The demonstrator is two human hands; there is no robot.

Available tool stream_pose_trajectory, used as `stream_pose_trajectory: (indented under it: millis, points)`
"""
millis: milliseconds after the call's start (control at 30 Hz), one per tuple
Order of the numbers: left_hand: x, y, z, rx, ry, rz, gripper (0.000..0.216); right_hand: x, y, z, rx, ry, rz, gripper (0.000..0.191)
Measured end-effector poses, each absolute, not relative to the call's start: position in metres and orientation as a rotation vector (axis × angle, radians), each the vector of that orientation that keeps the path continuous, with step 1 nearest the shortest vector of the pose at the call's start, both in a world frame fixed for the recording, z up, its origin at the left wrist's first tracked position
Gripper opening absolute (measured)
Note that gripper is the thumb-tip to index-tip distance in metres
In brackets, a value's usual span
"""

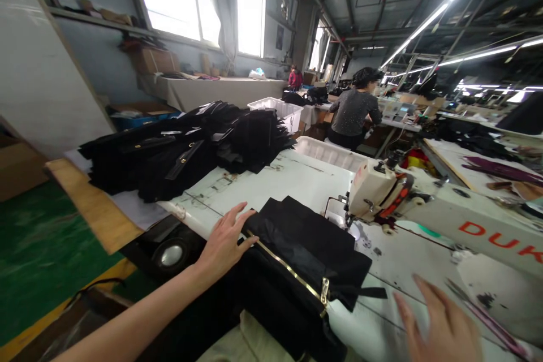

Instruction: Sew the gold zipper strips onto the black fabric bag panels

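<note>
A black fabric piece point(305, 237) with a gold-toothed zipper point(288, 270) lies on the pale sewing table, its lower part hanging over the front edge. The metal zipper pull point(324, 292) sits near the right end, beside a short black strap point(373, 292). My left hand point(229, 240) rests on the fabric's left end, fingers and thumb spread, thumb by the zipper. Slightly blurred, my right hand point(439, 322) is apart from the fabric, over the table at the right, its fingers apart and nothing seen in them. Beside it lies a slim, pointed tool with a pink handle point(494, 325).
A sewing machine point(424, 198) stands right behind the fabric, its needle area close to the fabric's far edge. Stacked black pieces point(190, 144) cover the table's far left. White plastic crates point(326, 151) stand beyond the table. Another person point(355, 110) sits farther back.
</note>
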State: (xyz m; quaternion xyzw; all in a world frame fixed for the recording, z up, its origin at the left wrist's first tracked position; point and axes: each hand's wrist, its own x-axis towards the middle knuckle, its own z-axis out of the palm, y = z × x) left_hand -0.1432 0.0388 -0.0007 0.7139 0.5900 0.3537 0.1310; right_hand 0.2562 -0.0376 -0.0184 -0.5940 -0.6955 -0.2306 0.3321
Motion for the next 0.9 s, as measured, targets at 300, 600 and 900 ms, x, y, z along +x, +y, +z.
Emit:
stream_pose_trajectory:
  millis: [300,600,900]
  points:
    - [-0.144,-0.023,-0.037,1.328,1.754,1.456,0.038,0.148,-0.028,-0.044,-0.895,-2.330,-0.830,0.032]
    - [-0.123,-0.047,-0.029,0.871,1.234,1.201,0.057,0.165,-0.019,-0.062,-0.798,-2.305,-0.995,0.031]
    - [-0.095,-0.058,0.013,0.371,1.146,1.191,0.054,0.173,-0.060,-0.072,-1.364,-1.854,-0.491,0.028]
